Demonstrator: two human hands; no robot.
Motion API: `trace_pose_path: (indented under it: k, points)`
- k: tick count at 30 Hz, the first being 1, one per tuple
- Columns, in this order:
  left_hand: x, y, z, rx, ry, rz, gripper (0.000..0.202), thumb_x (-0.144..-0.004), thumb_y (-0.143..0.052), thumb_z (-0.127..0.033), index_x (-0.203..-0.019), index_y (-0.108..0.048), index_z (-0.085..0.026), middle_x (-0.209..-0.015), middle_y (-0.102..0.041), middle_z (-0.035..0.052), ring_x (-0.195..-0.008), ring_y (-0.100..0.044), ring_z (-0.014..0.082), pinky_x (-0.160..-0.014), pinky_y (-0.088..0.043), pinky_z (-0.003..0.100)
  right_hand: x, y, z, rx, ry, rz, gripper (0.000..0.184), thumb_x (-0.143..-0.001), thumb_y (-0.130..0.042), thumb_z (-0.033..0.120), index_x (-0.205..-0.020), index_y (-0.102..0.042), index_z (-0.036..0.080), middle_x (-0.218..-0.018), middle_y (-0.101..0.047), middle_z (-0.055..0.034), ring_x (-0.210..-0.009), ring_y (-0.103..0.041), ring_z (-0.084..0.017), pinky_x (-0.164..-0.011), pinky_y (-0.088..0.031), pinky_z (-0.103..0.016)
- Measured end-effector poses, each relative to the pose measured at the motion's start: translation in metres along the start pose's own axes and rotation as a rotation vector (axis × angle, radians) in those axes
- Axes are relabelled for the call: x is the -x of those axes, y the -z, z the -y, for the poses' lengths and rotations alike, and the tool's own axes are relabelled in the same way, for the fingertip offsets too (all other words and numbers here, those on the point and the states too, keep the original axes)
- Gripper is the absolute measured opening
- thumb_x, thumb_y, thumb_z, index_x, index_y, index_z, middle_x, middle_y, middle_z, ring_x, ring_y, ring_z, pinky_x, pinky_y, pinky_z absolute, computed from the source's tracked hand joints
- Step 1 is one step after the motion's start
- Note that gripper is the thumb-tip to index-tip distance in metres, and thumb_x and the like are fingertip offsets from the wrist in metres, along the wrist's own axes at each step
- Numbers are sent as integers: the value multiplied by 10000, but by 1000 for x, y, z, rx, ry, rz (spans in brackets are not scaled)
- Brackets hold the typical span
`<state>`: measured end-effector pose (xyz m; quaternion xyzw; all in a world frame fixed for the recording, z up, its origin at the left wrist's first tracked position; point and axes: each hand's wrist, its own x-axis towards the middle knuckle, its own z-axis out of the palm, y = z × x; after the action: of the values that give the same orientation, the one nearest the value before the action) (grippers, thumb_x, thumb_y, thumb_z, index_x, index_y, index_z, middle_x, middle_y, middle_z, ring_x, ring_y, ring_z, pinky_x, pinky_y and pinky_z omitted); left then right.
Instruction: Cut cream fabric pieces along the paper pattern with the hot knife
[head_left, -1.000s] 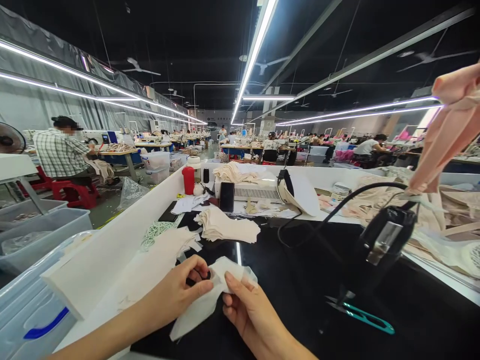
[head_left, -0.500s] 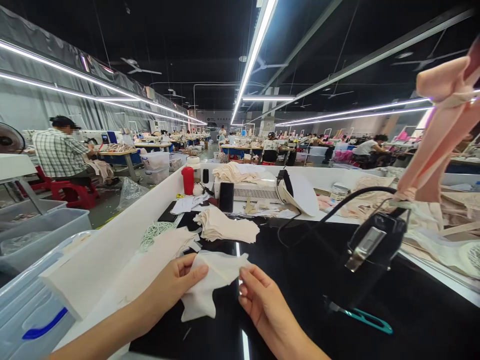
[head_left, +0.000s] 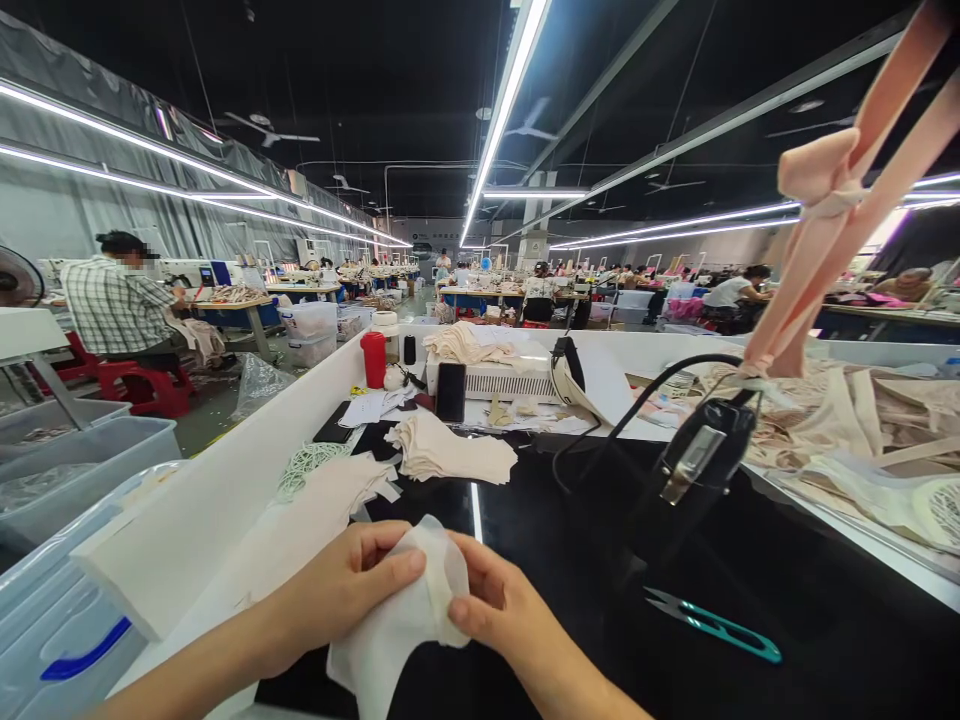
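Can see only the thumbs plainly at the white fabric [head_left: 390, 640]; cannot make out the other fingertips of the left hand [head_left: 352, 580] or right hand [head_left: 502, 600] behind it. Find the fabric's lower end and both forearms cut off by the bottom edge. See the pink straps [head_left: 806, 250] cut off near the upper right corner, and the floor fan [head_left: 16, 278] and blue-handled bin [head_left: 67, 600] at the left edge. Cannot read the far wall's lettering [head_left: 469, 240] at so small a size. Make out one ceiling fan [head_left: 534, 120] only as a blur.

The left forearm [head_left: 225, 645] and right forearm [head_left: 574, 678] are bare (slim, too), as are the fingers [head_left: 397, 572].
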<state>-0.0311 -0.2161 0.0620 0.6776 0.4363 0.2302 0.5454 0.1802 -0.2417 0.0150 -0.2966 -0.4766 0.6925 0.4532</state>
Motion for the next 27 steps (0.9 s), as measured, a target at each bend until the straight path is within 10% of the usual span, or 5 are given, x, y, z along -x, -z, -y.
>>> trace_pose_path:
  k: [6,27]
  points:
    - [-1,-1,4,-113,0,-45,602,-860,-539,-784,-714,-434,-210,-689,-408,-38,-633,-339,135,-555,-293,255,3,-1,-9,44,-192,117,534,-495,-996,530,-715,-743,114,-641,-576,25,-630,-475,-87,-651,-367,-228]
    - [-5,-2,7,-154,-55,-78,588,-904,-497,-744,-674,-429,-206,-663,-377,-40,-617,-333,131,-570,-275,268,12,-1,0,227,-271,255,394,-682,-882,466,-774,-663,152,-672,-505,37,-617,-408,-73,-574,-281,-217]
